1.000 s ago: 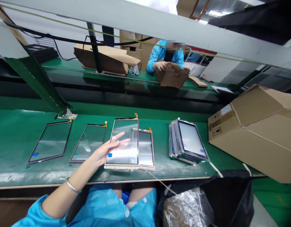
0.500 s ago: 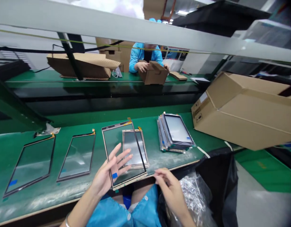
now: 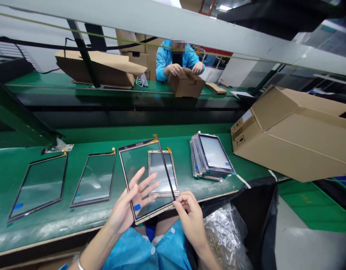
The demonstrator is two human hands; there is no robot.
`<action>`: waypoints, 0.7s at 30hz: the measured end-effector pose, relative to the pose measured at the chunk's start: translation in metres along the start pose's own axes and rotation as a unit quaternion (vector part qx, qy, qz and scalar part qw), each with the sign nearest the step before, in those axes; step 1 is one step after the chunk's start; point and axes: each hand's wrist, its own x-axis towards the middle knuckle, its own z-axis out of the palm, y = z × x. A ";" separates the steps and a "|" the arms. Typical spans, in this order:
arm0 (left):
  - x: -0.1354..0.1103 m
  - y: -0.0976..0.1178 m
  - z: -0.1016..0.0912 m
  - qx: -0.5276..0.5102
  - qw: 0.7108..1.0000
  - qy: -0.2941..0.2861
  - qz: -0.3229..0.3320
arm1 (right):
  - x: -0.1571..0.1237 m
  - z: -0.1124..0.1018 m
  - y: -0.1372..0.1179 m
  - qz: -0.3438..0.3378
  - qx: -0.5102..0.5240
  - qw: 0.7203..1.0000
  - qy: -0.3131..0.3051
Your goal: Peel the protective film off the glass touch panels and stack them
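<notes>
A clear touch panel (image 3: 141, 159) with a black border, an orange flex tail and a blue tab is held tilted above the bench's front edge. My left hand (image 3: 125, 204) supports it at its left edge, fingers spread behind the glass. My right hand (image 3: 191, 215) pinches its lower right corner. Behind it, partly covered, a small pile of pale-edged panels (image 3: 170, 167) lies on the bench. Two more touch panels, one at far left (image 3: 43, 183) and one nearer (image 3: 95, 178), lie flat. To the right stands a stack of film-wrapped panels (image 3: 213, 153).
A large cardboard box (image 3: 299, 138) sits at right on the green bench (image 3: 189, 129). Crumpled clear film (image 3: 226, 236) fills a black bag (image 3: 270, 217) beside my lap. Across the bench, a person in blue (image 3: 164, 60) handles a small carton (image 3: 186, 85) near folded cardboard (image 3: 96, 67).
My right hand has moved left and closed on the panel's lower right corner. My left hand keeps its hold on the panel. Across the bench, the person's hands have shifted on the carton.
</notes>
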 end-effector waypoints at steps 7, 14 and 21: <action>0.010 -0.005 -0.017 0.102 0.994 0.023 0.017 | 0.013 0.001 -0.038 -0.081 -0.008 0.979 -0.184; 0.003 -0.032 -0.015 -0.019 0.984 -0.074 -0.158 | 0.132 0.010 -0.087 -0.055 0.232 0.943 -0.231; -0.005 -0.013 -0.013 0.034 0.996 -0.044 -0.063 | 0.108 -0.043 -0.054 -0.290 0.022 0.871 0.396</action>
